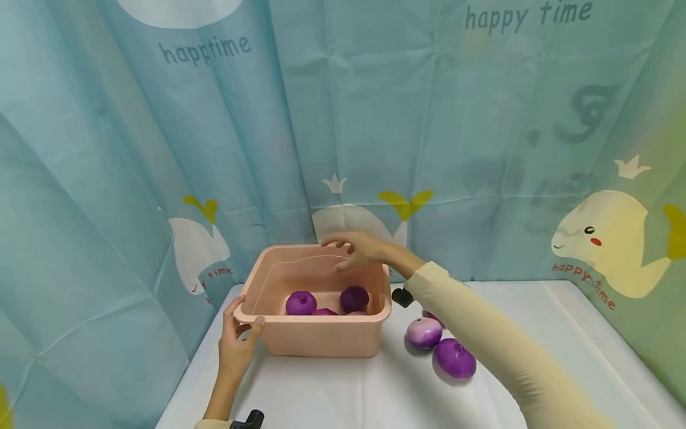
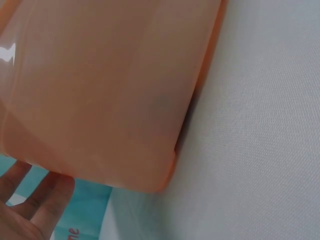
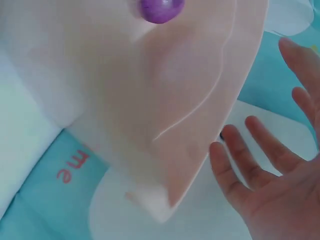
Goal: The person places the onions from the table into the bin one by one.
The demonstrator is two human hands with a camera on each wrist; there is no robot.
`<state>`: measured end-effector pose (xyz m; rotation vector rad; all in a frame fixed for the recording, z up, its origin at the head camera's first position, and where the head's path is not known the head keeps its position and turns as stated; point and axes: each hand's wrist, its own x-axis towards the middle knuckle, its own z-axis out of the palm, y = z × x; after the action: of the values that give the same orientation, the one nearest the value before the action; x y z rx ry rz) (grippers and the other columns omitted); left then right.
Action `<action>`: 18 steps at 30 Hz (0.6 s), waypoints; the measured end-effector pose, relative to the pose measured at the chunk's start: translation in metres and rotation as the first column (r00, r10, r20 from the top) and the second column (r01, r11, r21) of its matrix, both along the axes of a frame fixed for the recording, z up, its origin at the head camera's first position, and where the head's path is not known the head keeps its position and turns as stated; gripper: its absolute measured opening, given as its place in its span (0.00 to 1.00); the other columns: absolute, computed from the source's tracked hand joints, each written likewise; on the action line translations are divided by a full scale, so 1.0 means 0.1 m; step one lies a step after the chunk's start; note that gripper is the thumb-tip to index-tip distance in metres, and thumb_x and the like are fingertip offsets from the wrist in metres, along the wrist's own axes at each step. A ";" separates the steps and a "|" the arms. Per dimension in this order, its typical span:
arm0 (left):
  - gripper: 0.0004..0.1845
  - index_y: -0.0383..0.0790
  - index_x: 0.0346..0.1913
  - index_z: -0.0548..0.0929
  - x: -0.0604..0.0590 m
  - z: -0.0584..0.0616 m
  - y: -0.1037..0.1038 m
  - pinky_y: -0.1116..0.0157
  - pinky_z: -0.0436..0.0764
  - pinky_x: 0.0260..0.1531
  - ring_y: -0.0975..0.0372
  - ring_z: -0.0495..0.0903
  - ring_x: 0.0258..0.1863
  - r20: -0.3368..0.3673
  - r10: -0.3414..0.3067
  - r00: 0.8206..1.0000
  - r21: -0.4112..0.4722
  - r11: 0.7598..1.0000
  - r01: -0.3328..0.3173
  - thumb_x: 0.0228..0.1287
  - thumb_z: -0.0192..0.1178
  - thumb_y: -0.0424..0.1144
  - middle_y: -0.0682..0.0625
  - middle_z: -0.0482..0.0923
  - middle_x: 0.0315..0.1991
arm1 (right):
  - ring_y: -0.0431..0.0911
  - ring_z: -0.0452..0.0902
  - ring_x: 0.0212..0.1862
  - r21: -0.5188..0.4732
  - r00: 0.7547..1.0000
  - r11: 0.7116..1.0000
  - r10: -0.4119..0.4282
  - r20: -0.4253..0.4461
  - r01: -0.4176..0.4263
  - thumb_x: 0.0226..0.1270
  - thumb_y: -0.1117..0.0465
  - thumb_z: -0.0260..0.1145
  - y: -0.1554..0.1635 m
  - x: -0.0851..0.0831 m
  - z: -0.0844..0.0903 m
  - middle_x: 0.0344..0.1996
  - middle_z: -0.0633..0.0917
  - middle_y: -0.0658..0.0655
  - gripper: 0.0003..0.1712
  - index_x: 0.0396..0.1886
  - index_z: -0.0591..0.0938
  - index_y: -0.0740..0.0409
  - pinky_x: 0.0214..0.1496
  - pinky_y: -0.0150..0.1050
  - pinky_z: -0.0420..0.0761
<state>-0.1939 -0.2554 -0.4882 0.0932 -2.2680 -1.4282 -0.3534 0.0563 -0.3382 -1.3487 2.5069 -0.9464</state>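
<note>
A pink plastic bin [image 1: 321, 336] stands on the table with several purple onions [image 1: 301, 303] inside, some partly hidden by its front wall. My left hand [image 1: 238, 345] grips the bin's front left corner, thumb at the front rim and fingers along the left side. In the left wrist view, fingers [image 2: 52, 200] of that hand rest against the bin's wall [image 2: 100, 100]. Over the bin's far rim, my right hand [image 1: 358, 249] holds nothing. Its fingers [image 3: 232, 175] are spread and loosely bent beside the rim in the right wrist view.
Right of the bin lie a pale purple onion [image 1: 424, 332] and a darker onion [image 1: 455, 358], with another partly hidden behind the right sleeve [image 1: 482, 328]. A blue curtain [image 1: 375, 119] with whale prints hangs behind the white table [image 1: 321, 393].
</note>
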 end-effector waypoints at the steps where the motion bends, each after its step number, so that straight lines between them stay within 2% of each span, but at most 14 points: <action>1: 0.36 0.55 0.78 0.60 0.00 0.00 0.00 0.76 0.80 0.41 0.65 0.75 0.50 0.000 0.001 1.000 0.002 1.000 -0.001 0.73 0.64 0.43 0.41 0.69 0.71 | 0.62 0.75 0.65 -0.027 1.000 1.000 -0.002 -0.001 0.002 0.63 0.62 0.77 0.04 0.01 -0.01 0.65 0.79 0.64 0.35 0.69 0.76 0.64 0.63 0.56 0.78; 4: 0.36 0.54 0.78 0.60 0.00 0.00 0.00 0.76 0.80 0.41 0.60 0.75 0.51 -0.006 -0.008 1.000 0.010 1.000 0.008 0.73 0.63 0.42 0.40 0.69 0.71 | 0.62 0.77 0.62 -0.108 0.999 0.994 -0.032 -0.021 0.030 0.63 0.62 0.76 0.18 0.03 -0.03 0.62 0.81 0.66 0.33 0.67 0.78 0.64 0.61 0.55 0.79; 9: 0.35 0.53 0.78 0.60 0.01 0.00 0.00 0.77 0.79 0.41 0.54 0.76 0.53 -0.012 -0.015 1.000 0.009 1.000 0.015 0.73 0.63 0.40 0.39 0.70 0.71 | 0.63 0.82 0.52 -0.200 0.989 0.973 -0.133 -0.061 0.119 0.63 0.59 0.77 0.49 0.10 -0.08 0.57 0.83 0.66 0.31 0.65 0.81 0.57 0.53 0.57 0.82; 14: 0.35 0.53 0.78 0.61 0.02 0.02 0.00 0.77 0.80 0.40 0.63 0.76 0.50 -0.022 -0.013 1.000 0.015 1.000 0.013 0.73 0.63 0.39 0.40 0.71 0.69 | 0.61 0.84 0.47 -0.240 0.975 0.956 -0.198 -0.101 0.169 0.62 0.59 0.78 0.81 0.18 -0.15 0.56 0.85 0.65 0.31 0.65 0.80 0.56 0.46 0.58 0.84; 18: 0.36 0.51 0.78 0.60 0.03 0.03 0.00 0.77 0.79 0.40 0.64 0.75 0.50 -0.026 -0.017 1.000 0.000 1.000 0.017 0.73 0.62 0.38 0.38 0.70 0.70 | 0.52 0.85 0.43 -0.239 0.969 0.950 -0.230 -0.094 0.202 0.61 0.57 0.79 1.05 0.24 -0.21 0.55 0.85 0.62 0.32 0.65 0.81 0.52 0.43 0.50 0.86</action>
<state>-0.1910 -0.2558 -0.4851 0.0555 -2.2522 -1.4301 -0.3297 0.1617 -0.3590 -1.2405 2.7530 -1.2673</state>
